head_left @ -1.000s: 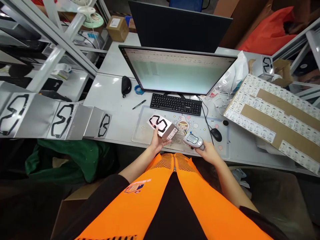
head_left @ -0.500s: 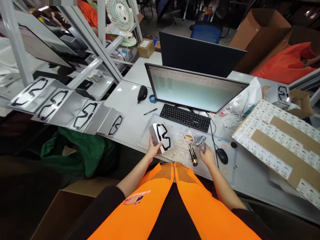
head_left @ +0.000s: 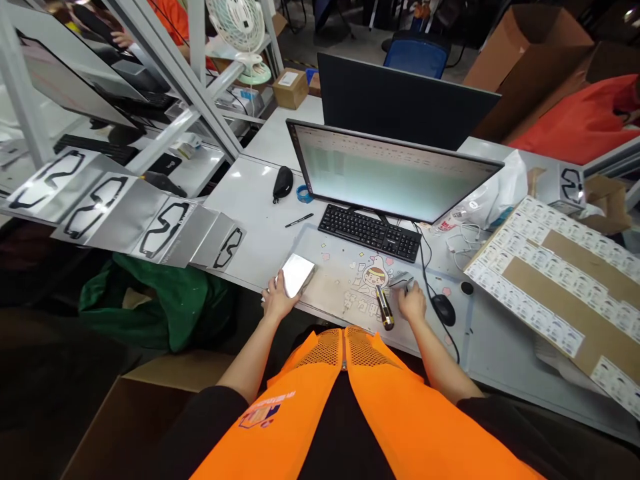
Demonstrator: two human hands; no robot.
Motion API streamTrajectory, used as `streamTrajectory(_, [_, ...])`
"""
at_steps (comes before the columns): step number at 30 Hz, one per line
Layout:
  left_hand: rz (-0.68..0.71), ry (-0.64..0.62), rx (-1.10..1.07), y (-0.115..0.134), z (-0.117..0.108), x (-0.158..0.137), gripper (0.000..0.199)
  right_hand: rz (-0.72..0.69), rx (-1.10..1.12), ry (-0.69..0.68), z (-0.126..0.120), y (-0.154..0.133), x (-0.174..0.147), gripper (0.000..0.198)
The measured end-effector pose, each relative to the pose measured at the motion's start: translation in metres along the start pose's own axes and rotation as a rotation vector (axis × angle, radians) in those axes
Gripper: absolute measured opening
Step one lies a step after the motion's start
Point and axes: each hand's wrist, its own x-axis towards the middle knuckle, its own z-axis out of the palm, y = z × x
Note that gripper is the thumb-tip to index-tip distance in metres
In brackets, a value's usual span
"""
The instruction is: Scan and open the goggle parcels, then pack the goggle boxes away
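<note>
My left hand (head_left: 280,298) grips a small silver-white box (head_left: 299,275) at the near left edge of the desk mat (head_left: 330,287). A bright, plain face of the box is turned up. My right hand (head_left: 413,303) is closed round a grey handheld device (head_left: 401,279) low over the mat; the fingers and the blur hide its exact kind. Between the two hands lies a yellow and black utility knife (head_left: 385,308). Several silver boxes with a black goggle-like outline (head_left: 165,230) stand in a row at the left end of the desk.
Beyond the mat are a keyboard (head_left: 370,232) and a monitor (head_left: 390,173). A mouse (head_left: 443,310) and its cable lie right of my right hand. A label-covered cardboard sheet (head_left: 560,280) takes up the right side. A pen (head_left: 299,220) and blue tape roll (head_left: 303,194) lie at left.
My left hand has moved left with the box and turned it, so the black outline no longer shows. My right hand has lowered the grey device slightly and tilted it.
</note>
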Motion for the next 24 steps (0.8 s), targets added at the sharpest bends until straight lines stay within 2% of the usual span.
streamTrajectory(2, [0.016, 0.012, -0.007, 0.001, 0.005, 0.003, 0.114, -0.087, 0.022, 0.083, -0.015, -0.013, 0.02, 0.07])
streamTrajectory(4, [0.025, 0.022, -0.012, 0.002, 0.009, 0.006, 0.115, -0.206, 0.023, 0.095, -0.026, -0.032, 0.041, 0.068])
streamTrajectory(8, [0.029, 0.028, -0.012, 0.004, 0.012, 0.007, 0.116, -0.311, -0.068, -0.058, -0.029, -0.079, 0.073, 0.069])
streamTrajectory(11, [0.027, 0.024, -0.001, 0.003, 0.012, 0.006, 0.115, -0.301, -0.15, -0.155, -0.022, -0.108, 0.085, 0.073])
streamTrajectory(14, [0.015, 0.004, 0.012, 0.003, 0.011, 0.006, 0.114, -0.267, -0.241, -0.258, -0.02, -0.125, 0.092, 0.07])
streamTrajectory(16, [0.019, -0.007, 0.022, 0.002, 0.01, 0.007, 0.115, -0.263, -0.266, -0.269, -0.024, -0.13, 0.094, 0.063])
streamTrajectory(18, [0.027, -0.004, 0.027, 0.001, 0.01, 0.008, 0.117, -0.281, -0.223, -0.192, -0.029, -0.132, 0.093, 0.058])
streamTrajectory(21, [0.025, 0.022, 0.022, -0.002, 0.008, 0.003, 0.114, -0.373, -0.042, -0.082, -0.027, -0.134, 0.078, 0.056])
streamTrajectory(22, [0.023, 0.03, 0.016, -0.004, 0.008, 0.0, 0.112, -0.403, 0.038, -0.094, -0.021, -0.135, 0.069, 0.056])
streamTrajectory(24, [0.021, 0.045, -0.004, -0.007, 0.006, -0.007, 0.11, -0.425, 0.198, -0.2, -0.002, -0.142, 0.043, 0.058])
